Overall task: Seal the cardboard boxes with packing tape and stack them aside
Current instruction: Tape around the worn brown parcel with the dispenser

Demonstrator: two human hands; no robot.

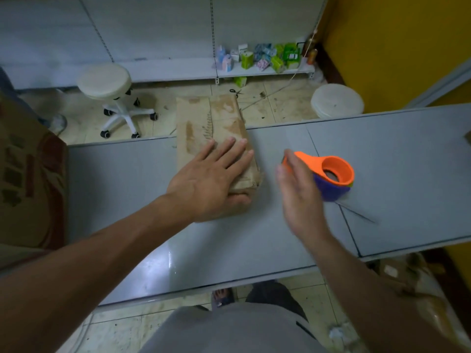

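Observation:
A long brown cardboard box (211, 123) lies on the grey table (395, 154), its far end jutting past the table's back edge. My left hand (211, 179) lies flat on the box's near end with the fingers spread and the thumb down its near side. To the right, an orange and purple tape dispenser (334, 177) sits on the table. My right hand (298, 189) is blurred, with straight fingers, just left of the dispenser and in front of part of it. Whether it touches the dispenser is unclear.
A large printed carton (28, 179) stands at the left. More cardboard (413, 284) lies low on the right. Beyond the table are two white stools (107, 85) (336, 100), scissors (235, 92) on the floor and a shelf (270, 71) with small packets.

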